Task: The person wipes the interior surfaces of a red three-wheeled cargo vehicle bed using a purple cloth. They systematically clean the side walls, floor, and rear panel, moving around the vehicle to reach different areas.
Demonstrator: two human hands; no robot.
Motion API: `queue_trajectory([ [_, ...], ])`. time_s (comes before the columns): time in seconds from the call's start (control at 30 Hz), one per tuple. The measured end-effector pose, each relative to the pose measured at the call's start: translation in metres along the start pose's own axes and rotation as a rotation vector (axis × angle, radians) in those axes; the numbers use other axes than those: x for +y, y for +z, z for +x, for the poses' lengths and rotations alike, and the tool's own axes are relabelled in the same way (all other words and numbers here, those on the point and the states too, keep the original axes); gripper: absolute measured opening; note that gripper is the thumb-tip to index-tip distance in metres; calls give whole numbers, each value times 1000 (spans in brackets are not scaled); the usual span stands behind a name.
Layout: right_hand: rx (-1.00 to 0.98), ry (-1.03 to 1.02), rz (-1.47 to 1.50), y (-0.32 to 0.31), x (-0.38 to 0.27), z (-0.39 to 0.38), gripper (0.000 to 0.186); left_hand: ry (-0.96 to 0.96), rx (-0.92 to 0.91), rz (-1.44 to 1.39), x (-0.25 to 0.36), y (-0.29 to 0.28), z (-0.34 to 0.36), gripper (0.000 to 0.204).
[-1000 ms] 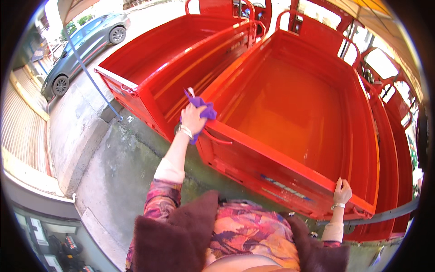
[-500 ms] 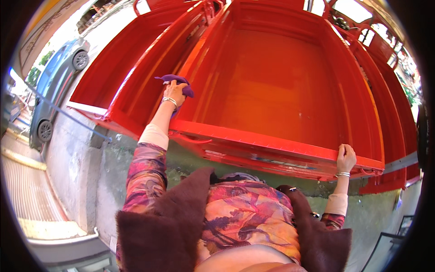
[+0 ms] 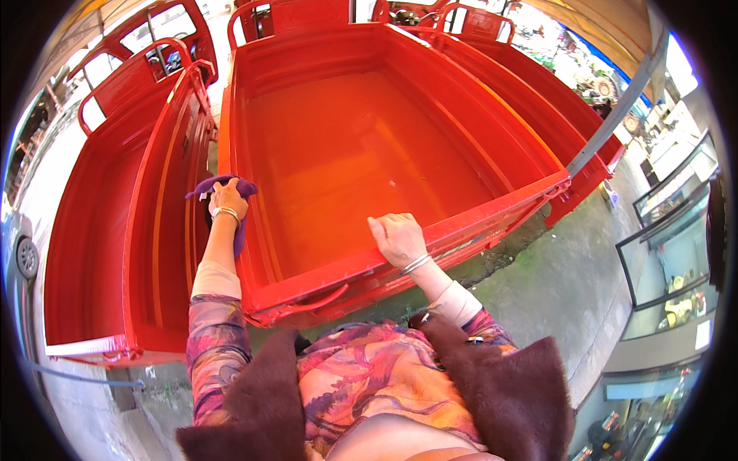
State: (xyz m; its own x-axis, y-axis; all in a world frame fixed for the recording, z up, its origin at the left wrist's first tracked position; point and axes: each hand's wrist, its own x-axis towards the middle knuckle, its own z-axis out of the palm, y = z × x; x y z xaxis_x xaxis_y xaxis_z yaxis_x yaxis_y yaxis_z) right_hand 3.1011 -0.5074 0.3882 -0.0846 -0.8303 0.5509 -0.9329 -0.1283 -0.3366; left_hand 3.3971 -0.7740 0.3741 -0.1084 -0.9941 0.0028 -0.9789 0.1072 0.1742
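My left hand point(image 3: 227, 198) grips a purple cloth point(image 3: 244, 186) against the left side rim of the middle red cargo bed point(image 3: 361, 138), near its rear corner. The cloth bunches under my fingers and hangs down behind my wrist. My right hand point(image 3: 397, 240) rests with fingers curled over the top edge of the same bed's rear tailgate point(image 3: 492, 204), right of centre. A curved red handle point(image 3: 307, 306) sticks out from the tailgate between my arms. The bed's floor has a glossy orange-red surface.
Red cargo beds flank this one closely at left point(image 3: 92, 230) and right point(image 3: 530, 92). A metal pole point(image 3: 615, 115) rises at right beside glazed frames point(image 3: 661, 261). A car's wheel point(image 3: 27, 256) shows at far left. Concrete ground point(image 3: 538, 307) lies behind the tailgate.
The view has swung rightward. My right hand has moved leftward along the tailgate, from near its right corner toward the middle. My left hand still holds the cloth at the left rim.
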Motion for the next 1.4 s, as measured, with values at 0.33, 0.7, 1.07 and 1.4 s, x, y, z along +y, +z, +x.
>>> queue_trajectory([
  [0.33, 296, 176, -76, 13, -2, -20, 11, 8, -1, -120, 1, 3, 115, 53],
  [0.7, 143, 247, -143, 6, -6, -13, 12, 17, 1, -94, 7, 12, 229, 48],
  [1.07, 132, 244, -110, 5, -6, -13, 13, 35, 14, -166, -4, 24, 232, 55],
  [1.4, 270, 176, -106, 16, 5, -26, 16, 148, 70, -192, -19, 22, 122, 48],
])
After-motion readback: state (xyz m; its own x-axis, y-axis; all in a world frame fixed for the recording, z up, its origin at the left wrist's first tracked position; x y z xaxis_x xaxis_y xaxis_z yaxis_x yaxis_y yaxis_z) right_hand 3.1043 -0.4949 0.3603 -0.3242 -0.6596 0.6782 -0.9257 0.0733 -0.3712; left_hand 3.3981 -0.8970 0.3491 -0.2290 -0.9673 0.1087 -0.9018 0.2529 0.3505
